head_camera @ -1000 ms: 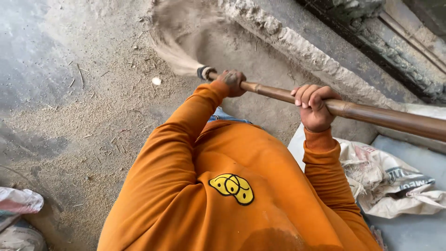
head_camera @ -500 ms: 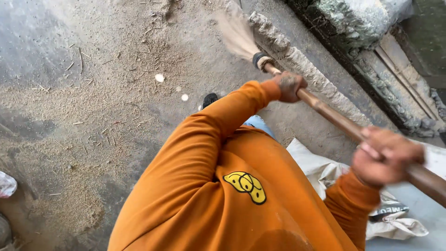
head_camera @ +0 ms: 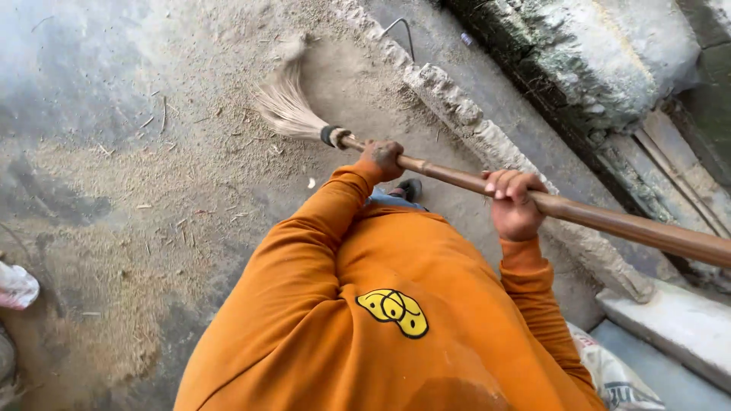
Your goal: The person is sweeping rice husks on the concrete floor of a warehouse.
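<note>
I hold a long broom with a brown wooden handle (head_camera: 609,221) and a pale straw head (head_camera: 285,106). My left hand (head_camera: 382,158) grips the handle low down, just behind the dark binding near the bristles. My right hand (head_camera: 514,202) grips it higher up, fingers wrapped over the top. The bristle tips rest on the dusty concrete floor (head_camera: 114,175), in a layer of sawdust and straw bits. My orange sleeves and chest fill the lower middle of the view, and my dark shoe (head_camera: 409,188) shows below the handle.
A rough raised stone kerb (head_camera: 472,125) runs diagonally behind the broom, with a crumbling wall (head_camera: 601,61) beyond it. A bent wire (head_camera: 403,30) sticks up near the kerb. A printed sack (head_camera: 617,377) lies at lower right by a concrete step (head_camera: 678,323). A pale bag (head_camera: 15,285) shows at the left edge.
The broom head has swept left and toward me across the floor, dragging sawdust. My right hand has come up and in along with the handle, and the view has shifted.
</note>
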